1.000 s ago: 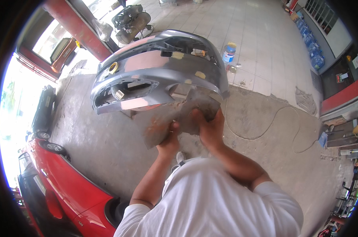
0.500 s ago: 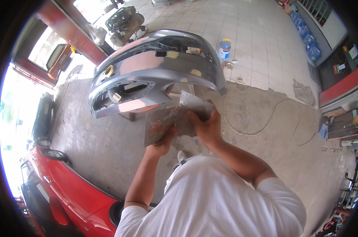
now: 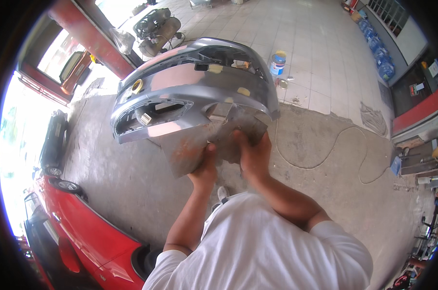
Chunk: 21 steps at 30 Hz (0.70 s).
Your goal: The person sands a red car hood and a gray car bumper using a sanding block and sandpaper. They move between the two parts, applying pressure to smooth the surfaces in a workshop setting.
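My left hand and my right hand both grip worn grey sandpaper at chest height, thumbs on top. Reddish stains mark its left part. The right part is creased and bent; I cannot tell whether this is one sheet or two pieces. Just beyond my hands stands a car bumper, dark grey with pink and pale yellow filler patches. A roll of yellow tape rests on its left side. The sandpaper hides part of the bumper's lower edge.
A blue paint can and a small tin stand on the tiles beyond the bumper. A red car is close on my left. A thin hose snakes across the concrete at right. An air compressor stands far left.
The sandpaper has shifted and tilted, its right part bending down toward the right. My left hand has moved slightly right and up; the right hand has turned a little.
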Available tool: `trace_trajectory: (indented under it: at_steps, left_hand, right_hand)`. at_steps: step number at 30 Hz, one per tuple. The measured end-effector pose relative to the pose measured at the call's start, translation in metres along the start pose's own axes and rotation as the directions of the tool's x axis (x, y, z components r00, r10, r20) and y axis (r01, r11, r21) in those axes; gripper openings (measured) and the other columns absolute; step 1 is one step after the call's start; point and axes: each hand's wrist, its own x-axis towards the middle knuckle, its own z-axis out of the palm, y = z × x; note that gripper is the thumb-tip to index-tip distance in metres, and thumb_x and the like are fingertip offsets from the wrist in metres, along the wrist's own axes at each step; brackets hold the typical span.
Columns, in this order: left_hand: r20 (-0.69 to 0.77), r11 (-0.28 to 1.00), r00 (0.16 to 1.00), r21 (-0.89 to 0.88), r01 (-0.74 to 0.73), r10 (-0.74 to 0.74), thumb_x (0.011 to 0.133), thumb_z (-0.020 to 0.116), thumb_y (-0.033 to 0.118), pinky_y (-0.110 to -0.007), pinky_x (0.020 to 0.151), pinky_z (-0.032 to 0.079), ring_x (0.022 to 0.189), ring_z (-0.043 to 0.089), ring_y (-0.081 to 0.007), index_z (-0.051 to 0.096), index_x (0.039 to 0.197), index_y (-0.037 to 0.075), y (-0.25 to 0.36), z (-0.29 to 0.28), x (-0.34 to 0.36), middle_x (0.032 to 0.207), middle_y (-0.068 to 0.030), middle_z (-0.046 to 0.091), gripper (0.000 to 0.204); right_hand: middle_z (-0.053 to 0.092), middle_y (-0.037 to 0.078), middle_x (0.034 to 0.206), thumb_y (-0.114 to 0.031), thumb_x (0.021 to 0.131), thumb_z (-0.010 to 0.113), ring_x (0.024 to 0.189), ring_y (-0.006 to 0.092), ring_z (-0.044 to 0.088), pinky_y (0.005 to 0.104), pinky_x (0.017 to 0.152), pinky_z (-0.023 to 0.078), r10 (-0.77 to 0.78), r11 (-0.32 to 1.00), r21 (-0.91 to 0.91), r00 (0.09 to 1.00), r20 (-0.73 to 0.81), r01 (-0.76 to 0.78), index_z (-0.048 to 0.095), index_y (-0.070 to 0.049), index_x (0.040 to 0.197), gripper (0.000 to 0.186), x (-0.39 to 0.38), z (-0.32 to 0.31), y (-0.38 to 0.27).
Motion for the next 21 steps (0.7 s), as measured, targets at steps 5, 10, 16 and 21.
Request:
trace_trajectory:
  at_steps: [5,10,16,21]
  left_hand:
    - [0.187,0.999,0.981,-0.040,-0.037,0.044,0.093,0.068,0.004,-0.033,0.101,0.044,0.113,0.059,-0.0184,0.060,0.126,-0.001,-0.002,-0.021,0.002,0.123,-0.0088,0.065,0.035]
    - [0.343,0.999,0.939,0.026,-0.045,0.033,0.093,0.067,0.004,-0.033,0.102,0.043,0.115,0.058,-0.0187,0.060,0.130,0.001,-0.012,-0.039,0.008,0.125,-0.0078,0.064,0.038]
    - [0.390,0.993,0.918,-0.057,0.104,-0.074,0.091,0.069,0.002,-0.033,0.099,0.045,0.113,0.059,-0.0182,0.062,0.128,0.001,-0.008,-0.048,0.013,0.122,-0.0074,0.066,0.038]
    - [0.411,0.987,0.907,-0.080,0.141,-0.096,0.089,0.071,0.002,-0.032,0.096,0.047,0.110,0.060,-0.0168,0.063,0.126,0.001,-0.008,-0.051,0.013,0.119,-0.0067,0.066,0.039]
  right_hand:
    - [0.069,0.011,0.109,-0.006,0.087,0.075,0.095,0.0174,0.066,0.0309,0.083,0.055,0.083,0.996,0.031,0.997,0.008,-0.083,0.057,0.001,0.122,0.040,-0.005,-0.002,-0.001]
    - [0.069,0.011,0.106,-0.007,0.087,0.076,0.093,0.0167,0.067,0.0304,0.081,0.055,0.039,0.994,-0.101,0.998,0.047,-0.034,0.059,0.001,0.118,0.037,-0.007,-0.005,0.004]
    - [0.071,0.011,0.097,-0.012,0.086,0.077,0.086,0.0162,0.068,0.0310,0.077,0.055,0.015,0.980,-0.199,0.983,0.180,0.021,0.062,0.002,0.112,0.033,-0.006,-0.003,-0.006]
    - [0.072,0.013,0.096,-0.012,0.086,0.078,0.085,0.0173,0.069,0.0321,0.077,0.056,-0.025,0.939,-0.314,0.941,0.338,0.138,0.060,0.004,0.113,0.036,0.001,-0.010,-0.003]
